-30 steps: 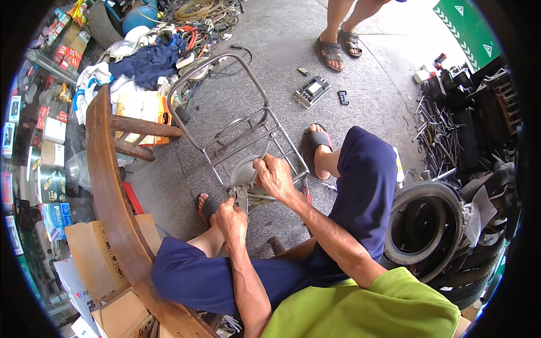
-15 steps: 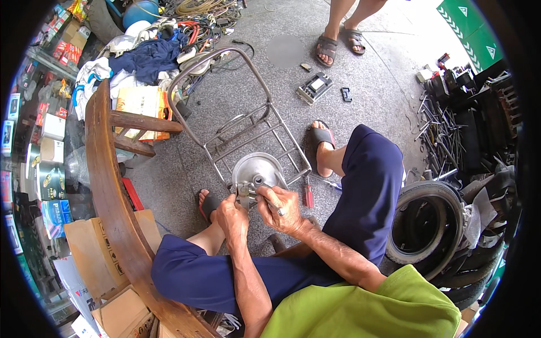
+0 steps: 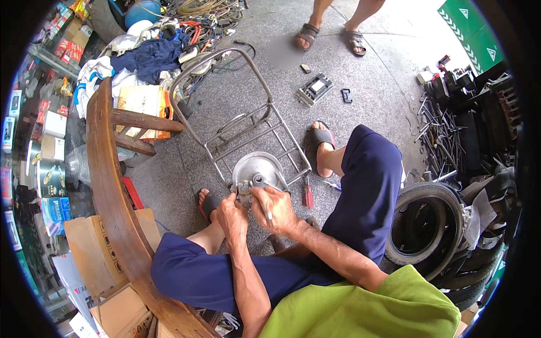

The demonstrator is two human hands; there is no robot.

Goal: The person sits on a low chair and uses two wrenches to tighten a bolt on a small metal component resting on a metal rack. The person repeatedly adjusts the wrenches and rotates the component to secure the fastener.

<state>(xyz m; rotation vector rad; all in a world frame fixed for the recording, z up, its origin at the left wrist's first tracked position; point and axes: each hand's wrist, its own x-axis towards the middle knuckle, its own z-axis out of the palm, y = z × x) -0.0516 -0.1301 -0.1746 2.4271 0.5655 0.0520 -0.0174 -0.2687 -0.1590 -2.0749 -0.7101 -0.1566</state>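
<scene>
A round silver metal hub, like a brake drum plate (image 3: pixel 248 163), lies on the near end of a tubular metal rack frame (image 3: pixel 269 107). My left hand (image 3: pixel 232 217) is closed, thumb and fingers pinching a small metal bracket (image 3: pixel 243 190) at the hub's near edge. Close beside it, my right hand (image 3: pixel 274 211) is curled around a slim silver metal tool (image 3: pixel 269 216). Only the shank's end shows below the knuckles; its kind is hidden. The fingertips of my right hand meet the hub near its central hole. A red-handled screwdriver (image 3: pixel 307 196) stands just right of the frame.
A wooden bench (image 3: pixel 112 180) curves along the left, beside cardboard boxes (image 3: pixel 96 253). Tyres (image 3: pixel 425 225) and a heap of metal rods (image 3: pixel 442 132) lie at right. Ahead are a small device (image 3: pixel 315 88) and another person's sandalled feet (image 3: pixel 354 42).
My right hand has turned and shifted slightly left, and the silver tool in it now points toward me. The other person's left-side foot has stepped leftward. My left hand stays at the bracket.
</scene>
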